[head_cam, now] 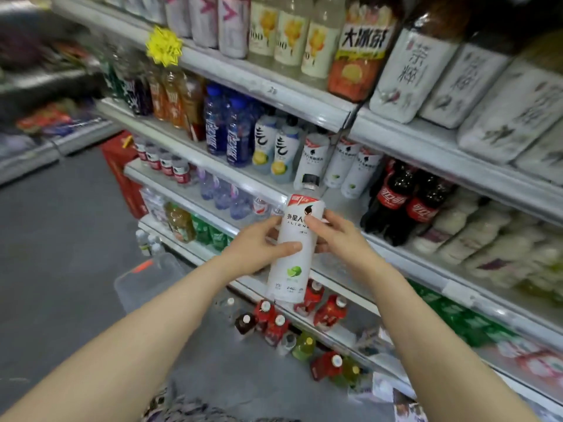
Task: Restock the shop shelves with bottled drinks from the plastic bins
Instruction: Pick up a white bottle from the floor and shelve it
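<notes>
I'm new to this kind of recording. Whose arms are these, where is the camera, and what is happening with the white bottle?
There is no machine here. A person wears one wide-angle camera on the head, looking forward and down, so the two bare arms coming in from the bottom are their own.

Both hands hold one white bottle with a black cap and a lime on its label. The left hand wraps its side, and the right hand grips the other side with the thumb on the front. The bottle is in the air in front of the shop shelves, not standing on one.

Similar white bottles stand on a shelf just behind it, beside cola bottles. On the floor are a clear plastic bin and loose bottles.
</notes>
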`<action>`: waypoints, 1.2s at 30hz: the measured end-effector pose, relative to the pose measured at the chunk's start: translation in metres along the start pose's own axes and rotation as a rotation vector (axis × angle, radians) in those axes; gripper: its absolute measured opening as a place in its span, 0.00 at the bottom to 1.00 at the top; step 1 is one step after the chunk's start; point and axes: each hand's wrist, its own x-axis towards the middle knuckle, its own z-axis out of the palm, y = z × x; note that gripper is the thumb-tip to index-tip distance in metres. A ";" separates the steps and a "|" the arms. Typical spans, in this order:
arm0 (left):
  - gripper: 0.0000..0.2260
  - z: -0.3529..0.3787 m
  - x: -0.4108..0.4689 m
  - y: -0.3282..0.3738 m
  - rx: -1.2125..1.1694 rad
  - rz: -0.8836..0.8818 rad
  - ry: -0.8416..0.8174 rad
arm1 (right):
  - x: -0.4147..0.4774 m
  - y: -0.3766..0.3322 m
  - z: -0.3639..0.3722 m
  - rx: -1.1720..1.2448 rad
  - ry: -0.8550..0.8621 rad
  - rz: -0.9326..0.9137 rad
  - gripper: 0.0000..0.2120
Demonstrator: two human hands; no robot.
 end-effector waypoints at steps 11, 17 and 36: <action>0.34 -0.128 0.044 0.035 0.046 0.204 -0.008 | 0.046 -0.106 0.052 -0.056 0.147 -0.204 0.21; 0.36 -0.187 0.059 0.036 0.073 0.267 -0.052 | 0.067 -0.136 0.094 -0.071 0.225 -0.225 0.13; 0.28 -0.101 0.102 -0.028 0.079 0.153 -0.334 | 0.073 -0.033 0.080 -0.047 0.522 0.195 0.18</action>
